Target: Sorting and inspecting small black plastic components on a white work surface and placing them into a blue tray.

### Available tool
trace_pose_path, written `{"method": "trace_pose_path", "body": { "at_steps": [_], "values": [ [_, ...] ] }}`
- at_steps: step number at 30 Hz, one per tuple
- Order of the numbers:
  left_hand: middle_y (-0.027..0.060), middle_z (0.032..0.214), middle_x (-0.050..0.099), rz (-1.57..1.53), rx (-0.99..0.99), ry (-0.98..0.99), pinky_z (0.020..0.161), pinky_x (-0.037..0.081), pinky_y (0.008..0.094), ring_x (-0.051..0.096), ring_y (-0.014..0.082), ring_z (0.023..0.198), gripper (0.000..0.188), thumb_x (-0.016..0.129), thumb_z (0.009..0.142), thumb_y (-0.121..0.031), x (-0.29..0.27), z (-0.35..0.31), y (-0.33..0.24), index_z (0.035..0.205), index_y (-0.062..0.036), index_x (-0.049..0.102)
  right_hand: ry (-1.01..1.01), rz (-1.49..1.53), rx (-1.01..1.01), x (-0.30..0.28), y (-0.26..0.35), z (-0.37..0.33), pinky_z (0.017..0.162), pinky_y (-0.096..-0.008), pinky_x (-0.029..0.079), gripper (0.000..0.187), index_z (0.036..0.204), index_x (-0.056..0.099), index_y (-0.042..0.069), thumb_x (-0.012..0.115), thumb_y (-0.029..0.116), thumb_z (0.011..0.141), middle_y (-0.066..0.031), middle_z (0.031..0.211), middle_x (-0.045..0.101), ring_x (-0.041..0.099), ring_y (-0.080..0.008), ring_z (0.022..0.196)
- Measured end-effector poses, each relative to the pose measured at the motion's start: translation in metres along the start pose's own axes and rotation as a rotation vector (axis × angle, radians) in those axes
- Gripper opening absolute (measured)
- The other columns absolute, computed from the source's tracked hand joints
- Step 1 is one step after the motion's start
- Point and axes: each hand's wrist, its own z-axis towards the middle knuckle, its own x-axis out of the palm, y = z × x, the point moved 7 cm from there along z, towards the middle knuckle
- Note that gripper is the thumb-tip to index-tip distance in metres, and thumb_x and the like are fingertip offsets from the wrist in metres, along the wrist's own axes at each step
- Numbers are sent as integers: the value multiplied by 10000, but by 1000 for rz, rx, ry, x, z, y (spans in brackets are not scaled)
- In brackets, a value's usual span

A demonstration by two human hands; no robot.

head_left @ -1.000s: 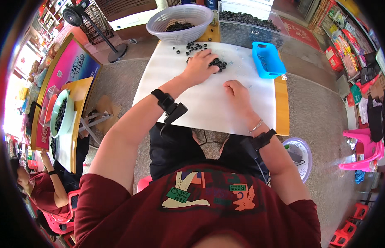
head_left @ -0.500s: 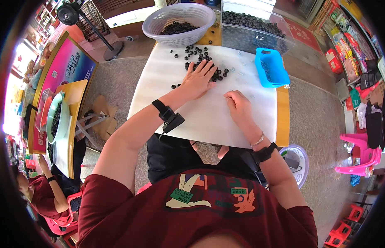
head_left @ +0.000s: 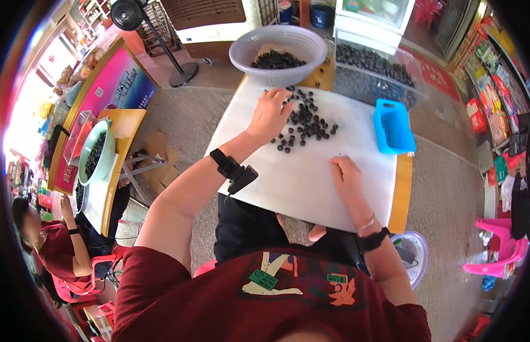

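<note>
Small round black pieces (head_left: 313, 126), some with a pale hole, lie loosely spread on the white sheet (head_left: 262, 174) that covers my table. My left hand (head_left: 269, 115) is at the far left edge of this spread, its fingers loosely bent and apart beside the pieces, some of which its fingertips partly hide. Nearer to me, right of the pieces, my right hand (head_left: 347, 174) rests over the sheet with its fingers curled in; whatever they may hold is hidden. Both wrists wear black straps.
Behind the pieces stand a pale purple basket (head_left: 239, 58) and a clear box (head_left: 364, 88), both holding black pieces. A blue plastic basket (head_left: 393, 139) sits at the table's right edge. To the left, a person (head_left: 60, 245) sits by a mint-green bowl (head_left: 108, 151).
The view has shifted, so the table appears lower and further right. My left hand has slid off the pieces to their far left, uncovering them; my right hand stays curled.
</note>
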Motion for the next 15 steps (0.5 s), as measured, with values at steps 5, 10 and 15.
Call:
{"method": "trace_pose_path", "body": {
  "at_steps": [5,10,15],
  "values": [
    [178,996,669,-201,-188,-179,864,491,380,635,326,962,239,614,863,-184,-52,44,28,1023,-15,668,35,-4,50,-4,4,0,659,-375,490,56,886,603,7,565,3,844,-129,813,606,609,-304,742],
    [153,920,701,-71,-385,-25,812,504,372,670,279,894,277,637,826,-279,-60,107,78,953,-44,711,55,-34,28,-3,7,0,664,-385,484,62,893,603,13,569,4,842,-130,813,601,602,-309,754],
    [164,941,698,49,-498,235,854,495,391,653,309,933,279,660,795,-293,-34,155,119,922,-54,727,78,-20,40,-5,11,1,661,-391,477,86,918,611,19,576,8,841,-130,813,600,596,-313,753]
  ]
}}
